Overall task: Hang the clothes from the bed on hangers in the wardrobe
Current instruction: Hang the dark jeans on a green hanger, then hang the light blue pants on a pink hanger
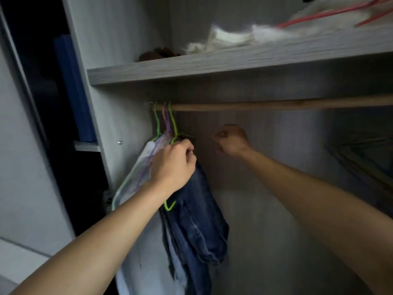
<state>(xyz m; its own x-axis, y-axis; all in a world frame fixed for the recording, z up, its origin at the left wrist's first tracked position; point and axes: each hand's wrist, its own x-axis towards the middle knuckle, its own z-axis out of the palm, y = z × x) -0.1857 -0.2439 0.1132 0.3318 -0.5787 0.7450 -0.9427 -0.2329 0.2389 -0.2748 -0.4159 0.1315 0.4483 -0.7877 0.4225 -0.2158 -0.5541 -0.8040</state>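
My left hand (pixel 172 165) gripping green hanger (pixel 174 126) just below hook, fingers curling round it. Hanger hanging on wooden rail (pixel 255 106) at wardrobe's left end, jeans (pixel 197 220) draping down from it. Pale shirt (pixel 136 167) hanging just beside, on purple hanger (pixel 167 122). My right hand (pixel 230 141) clenching under rail, apart from jeans; cannot tell whether it is holding anything. Shelf (pixel 191 68) above carrying white cloth (pixel 223 38).

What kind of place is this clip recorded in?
Most likely the inside of a wardrobe, probably in a home: a wooden rail carries coloured hangers, dark jeans hang from one, and the shelf above holds pale fabric.
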